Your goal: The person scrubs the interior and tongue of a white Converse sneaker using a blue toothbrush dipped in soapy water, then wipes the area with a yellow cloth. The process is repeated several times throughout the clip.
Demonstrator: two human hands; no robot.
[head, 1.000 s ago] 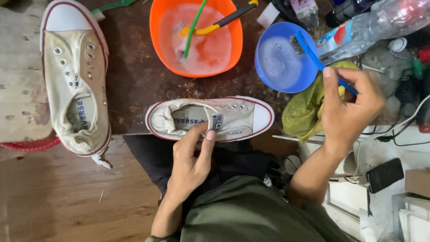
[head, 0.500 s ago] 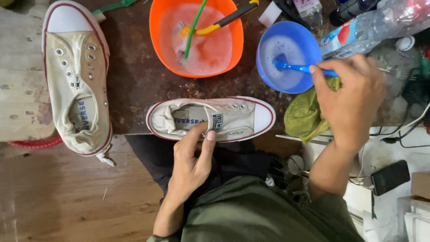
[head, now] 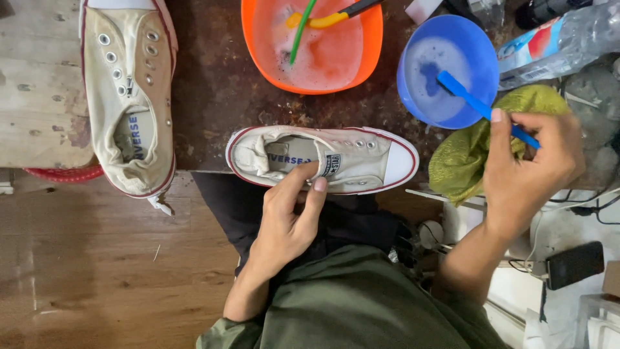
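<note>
Beside the blue bowl (head: 445,68) on the table (head: 213,84), the right hand (head: 526,165) pinches a blue brush (head: 481,103) dipped inside, while the left hand (head: 290,220) pins the laceless sneaker (head: 352,158) nearer the table's edge; a hasty lift could tip the bowl and spill suds.

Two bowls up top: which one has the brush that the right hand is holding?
The blue bowl: the right hand holds the blue brush dipped in it. The orange bowl holds untouched tools.

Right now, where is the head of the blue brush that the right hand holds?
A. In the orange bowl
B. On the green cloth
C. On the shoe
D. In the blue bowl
D: the right hand holds the blue brush with its head down inside the blue bowl.
</note>
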